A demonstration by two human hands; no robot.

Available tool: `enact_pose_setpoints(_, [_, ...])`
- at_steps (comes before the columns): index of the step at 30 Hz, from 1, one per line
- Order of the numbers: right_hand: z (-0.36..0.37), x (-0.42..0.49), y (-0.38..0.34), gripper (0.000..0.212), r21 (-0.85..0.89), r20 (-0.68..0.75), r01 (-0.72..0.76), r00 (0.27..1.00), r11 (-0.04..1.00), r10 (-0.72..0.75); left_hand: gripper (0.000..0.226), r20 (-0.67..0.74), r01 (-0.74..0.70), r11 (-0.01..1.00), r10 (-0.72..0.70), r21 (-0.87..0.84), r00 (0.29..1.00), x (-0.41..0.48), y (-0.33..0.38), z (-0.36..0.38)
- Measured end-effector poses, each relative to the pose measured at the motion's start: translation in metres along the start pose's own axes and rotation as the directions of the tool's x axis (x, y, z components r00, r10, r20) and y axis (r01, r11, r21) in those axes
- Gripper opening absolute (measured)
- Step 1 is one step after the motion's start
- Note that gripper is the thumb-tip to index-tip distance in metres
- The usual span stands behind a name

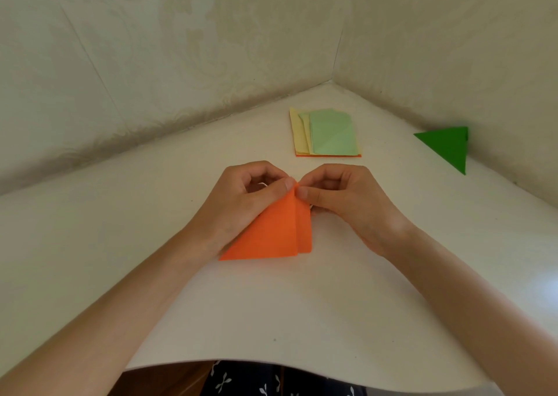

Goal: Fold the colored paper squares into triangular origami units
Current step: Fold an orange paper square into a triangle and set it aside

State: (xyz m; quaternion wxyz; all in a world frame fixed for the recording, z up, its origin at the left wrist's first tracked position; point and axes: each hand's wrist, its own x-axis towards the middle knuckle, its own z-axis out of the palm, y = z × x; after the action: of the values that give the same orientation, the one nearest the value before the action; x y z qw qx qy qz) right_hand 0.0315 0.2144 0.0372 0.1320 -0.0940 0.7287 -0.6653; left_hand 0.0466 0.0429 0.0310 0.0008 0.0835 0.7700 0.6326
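Pinches the orange paper (271, 232) with left hand (247, 196) and right hand (341, 193) near the stack (327, 132); arguably risks a crooked crease through slipping layers.

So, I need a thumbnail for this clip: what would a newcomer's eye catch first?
The bright orange paper, partly folded in the middle of the white table, its top corner pinched by the left hand and the right hand. Then the dark green triangle by the right wall, and the pastel paper stack beyond the hands.
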Motion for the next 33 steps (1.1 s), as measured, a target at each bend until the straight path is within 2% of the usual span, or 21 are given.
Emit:
enact_pose_setpoints(5, [0.008,-0.002,-0.003,0.01,-0.098,-0.017,0.081,0.996,0.992,-0.083,0.005,0.008,-0.061,0.998,0.061,0.011,0.998,0.002,-0.003,0.0])
enact_pose_setpoints(7, [0.009,-0.002,-0.003,0.008,-0.072,-0.047,0.011,0.999,0.997,-0.015,0.009,-0.076,-0.086,0.996,0.084,-0.023,0.994,0.003,-0.005,-0.001])
enact_pose_setpoints(9, [0.01,-0.003,-0.003,0.017,-0.079,-0.041,-0.08,0.996,0.994,0.077,0.011,-0.172,-0.108,0.993,0.097,-0.053,0.98,0.004,-0.006,0.0])
enact_pose_setpoints(12, [0.014,-0.004,-0.003,0.008,-0.142,-0.017,-0.072,0.997,0.987,0.071,0.011,-0.227,-0.118,0.989,0.095,-0.089,0.969,0.005,-0.007,0.0])
enact_pose_setpoints(15, [0.01,-0.003,-0.003,0.015,-0.178,-0.073,-0.045,0.997,0.983,0.032,0.012,-0.184,-0.077,0.992,0.058,-0.1,0.981,0.007,-0.007,-0.002])
enact_pose_setpoints(19, [0.001,0.0,-0.005,0.016,-0.021,-0.174,-0.064,0.983,0.998,0.059,0.01,-0.025,0.074,0.986,-0.079,-0.15,0.997,0.01,-0.006,-0.011])
enact_pose_setpoints(23, [-0.005,-0.001,-0.005,0.014,0.08,-0.101,-0.104,0.989,0.991,0.111,0.017,0.054,0.092,0.981,-0.084,-0.17,0.995,0.009,-0.006,-0.015])
enact_pose_setpoints(27, [-0.01,-0.001,-0.003,0.024,0.213,-0.018,-0.09,0.995,0.973,0.096,0.026,0.074,0.088,0.977,-0.074,-0.196,0.994,0.009,-0.008,-0.019])
enact_pose_setpoints(30, [-0.009,0.001,-0.001,0.034,0.188,-0.017,-0.084,0.996,0.979,0.089,0.034,0.073,0.123,0.959,-0.108,-0.257,0.991,0.009,-0.007,-0.019])
enact_pose_setpoints(33, [-0.006,0.001,0.004,0.034,0.033,-0.072,-0.027,0.997,0.999,0.03,0.022,0.049,0.128,0.965,-0.12,-0.23,0.992,0.009,-0.006,-0.017])
